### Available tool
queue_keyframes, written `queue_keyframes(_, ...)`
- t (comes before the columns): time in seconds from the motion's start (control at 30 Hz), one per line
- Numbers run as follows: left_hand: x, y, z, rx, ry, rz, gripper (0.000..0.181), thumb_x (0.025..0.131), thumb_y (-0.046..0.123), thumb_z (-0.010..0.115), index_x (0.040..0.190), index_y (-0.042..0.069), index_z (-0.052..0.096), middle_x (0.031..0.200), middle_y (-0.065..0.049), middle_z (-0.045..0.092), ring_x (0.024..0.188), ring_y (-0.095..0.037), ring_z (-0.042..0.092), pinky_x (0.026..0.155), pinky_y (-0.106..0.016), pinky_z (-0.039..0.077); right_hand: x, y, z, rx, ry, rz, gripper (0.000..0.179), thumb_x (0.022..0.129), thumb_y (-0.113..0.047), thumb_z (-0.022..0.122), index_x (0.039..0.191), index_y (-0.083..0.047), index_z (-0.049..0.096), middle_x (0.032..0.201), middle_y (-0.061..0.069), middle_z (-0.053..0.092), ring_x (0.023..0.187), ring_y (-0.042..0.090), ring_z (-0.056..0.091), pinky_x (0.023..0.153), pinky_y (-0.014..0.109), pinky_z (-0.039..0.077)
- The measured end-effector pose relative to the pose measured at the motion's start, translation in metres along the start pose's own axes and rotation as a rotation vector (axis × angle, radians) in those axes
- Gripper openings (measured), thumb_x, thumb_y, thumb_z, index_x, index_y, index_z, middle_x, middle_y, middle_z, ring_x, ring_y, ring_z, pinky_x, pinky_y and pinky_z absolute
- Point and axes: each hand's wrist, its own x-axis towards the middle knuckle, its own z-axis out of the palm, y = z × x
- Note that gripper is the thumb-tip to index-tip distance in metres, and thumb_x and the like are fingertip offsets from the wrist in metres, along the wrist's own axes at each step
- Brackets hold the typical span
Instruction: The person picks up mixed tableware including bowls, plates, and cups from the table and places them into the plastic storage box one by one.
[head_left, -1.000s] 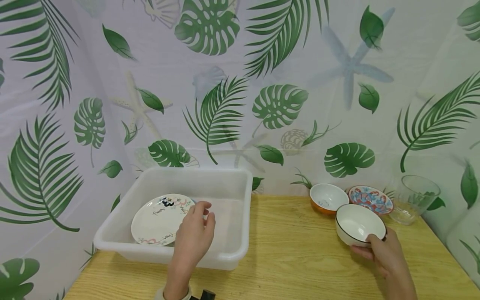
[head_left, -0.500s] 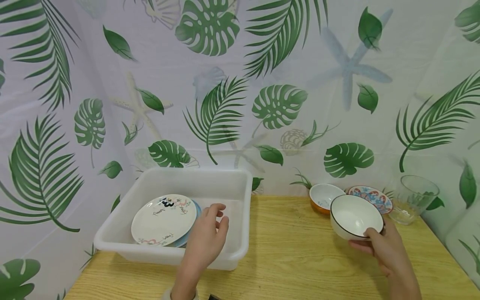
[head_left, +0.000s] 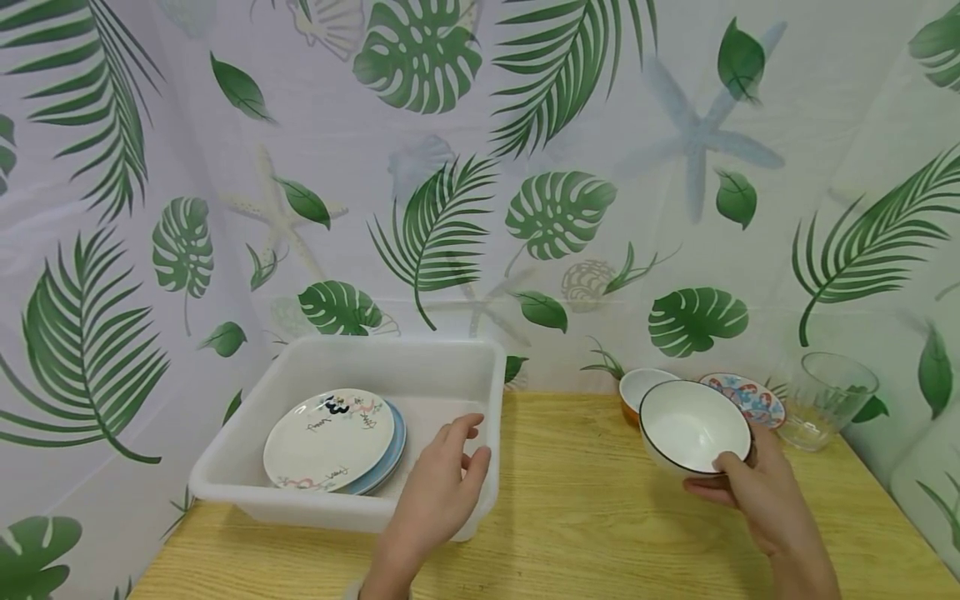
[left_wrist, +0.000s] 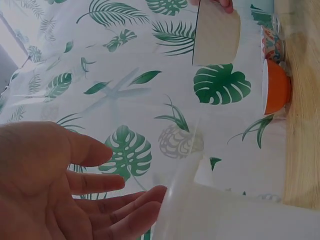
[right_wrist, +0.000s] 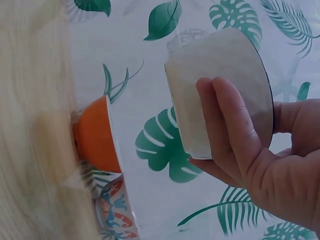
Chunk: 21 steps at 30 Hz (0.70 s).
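Note:
My right hand (head_left: 772,492) grips a white bowl (head_left: 693,425) with a dark rim, thumb over the edge and fingers beneath, as the right wrist view shows. The bowl (right_wrist: 220,65) is lifted off the table and tilted slightly toward me. My left hand (head_left: 438,483) holds nothing; its fingers are relaxed over the right part of a white plastic tub (head_left: 491,417). Inside the tub a white plate (head_left: 330,437) with a floral pattern lies over a blue plate (head_left: 393,454). In the left wrist view my left hand (left_wrist: 65,185) is beside the tub's rim.
Behind the held bowl, an orange bowl (right_wrist: 97,137) with a white inside stands on the wooden table (head_left: 570,500). A red-and-blue patterned dish (head_left: 750,396) and a clear glass pitcher (head_left: 825,404) are to its right. A leaf-print cloth (head_left: 555,108) hangs behind.
The right hand has raised the white bowl and carried it left, over part of the orange bowl. My left hand has moved right, away from the plates, uncovering the blue one.

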Motion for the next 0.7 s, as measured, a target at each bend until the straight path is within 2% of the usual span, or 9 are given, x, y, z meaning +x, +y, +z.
queue_keyframes(0.2, -0.003, 0.005, 0.005, -0.076, -0.065, 0.045, 0.043, 0.104, 0.021, 0.05, 0.144, 0.007, 0.045, 0.132, -0.014, 0.058, 0.091, -0.015, 0.063, 0.073, -0.031, 0.051, -0.005, -0.01, 0.013, -0.047, -0.031, -0.007, 0.074, 0.091, 0.013, 0.029, 0.154, 0.005, -0.008, 0.147, 0.045, 0.013, 0.072, 0.024, 0.073, 0.066, 0.041, 0.06)
queue_keyframes(0.33, -0.003, 0.007, 0.009, -0.123, -0.114, 0.035, 0.047, 0.105, 0.027, 0.049, 0.149, 0.011, 0.041, 0.139, -0.011, 0.055, 0.093, -0.012, 0.063, 0.073, -0.027, 0.052, -0.009, -0.013, 0.023, -0.065, -0.031, -0.048, 0.071, 0.091, 0.013, 0.03, 0.154, 0.006, -0.001, 0.142, 0.045, 0.022, 0.069, 0.025, 0.073, 0.064, 0.041, 0.06)
queue_keyframes(0.47, -0.003, 0.009, 0.013, -0.192, -0.174, 0.024, 0.054, 0.106, 0.035, 0.047, 0.154, 0.014, 0.035, 0.149, -0.007, 0.047, 0.095, -0.009, 0.063, 0.074, -0.026, 0.052, -0.013, -0.018, 0.031, -0.084, -0.048, -0.049, 0.07, 0.091, 0.012, 0.032, 0.154, 0.005, 0.001, 0.139, 0.045, 0.028, 0.07, 0.027, 0.072, 0.065, 0.041, 0.06)
queue_keyframes(0.6, -0.004, 0.01, 0.017, -0.268, -0.227, 0.053, 0.06, 0.105, 0.041, 0.046, 0.156, 0.015, 0.029, 0.156, -0.004, 0.038, 0.098, -0.008, 0.065, 0.079, -0.026, 0.053, -0.02, -0.024, 0.038, -0.103, -0.077, -0.03, 0.074, 0.093, 0.011, 0.033, 0.157, 0.001, -0.003, 0.142, 0.042, 0.027, 0.073, 0.027, 0.073, 0.066, 0.041, 0.06)
queue_keyframes(0.7, -0.005, 0.011, 0.021, -0.325, -0.251, 0.062, 0.063, 0.104, 0.043, 0.047, 0.158, 0.017, 0.026, 0.157, -0.005, 0.037, 0.091, -0.007, 0.067, 0.076, -0.026, 0.054, -0.023, -0.029, 0.046, -0.11, -0.093, -0.037, 0.074, 0.093, 0.011, 0.034, 0.157, 0.0, -0.001, 0.144, 0.041, 0.028, 0.073, 0.027, 0.073, 0.066, 0.04, 0.06)
